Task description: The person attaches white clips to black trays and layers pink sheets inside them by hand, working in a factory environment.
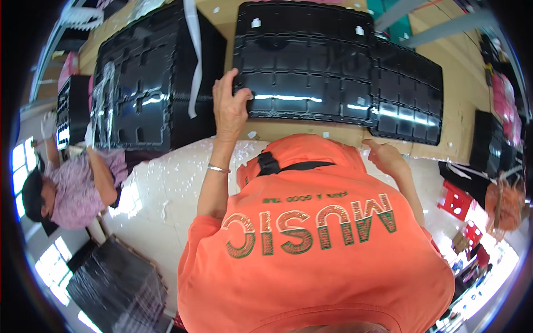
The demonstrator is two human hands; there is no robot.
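Note:
A black moulded plastic tray (300, 72) with a ribbed, shiny surface lies on the brown bench in front of me, two small white labels on its far part. My left hand (229, 110) is at its left edge, thumb spread from the fingers, the fingertips at the rim. Just off its near right corner is my right hand (387, 157), a finger stretched toward the edge and the others partly bent; contact is unclear. A second black tray (410, 91) sits against the right side, its left edge meeting the first.
To the left stands a tall black stack (136, 83) with a white strap (196, 61). A co-worker (80, 186) is beside it. Grey metal bars (449, 29) cross the far right. Black wrapped goods (119, 283) stand behind left, a red stool (455, 201) at right.

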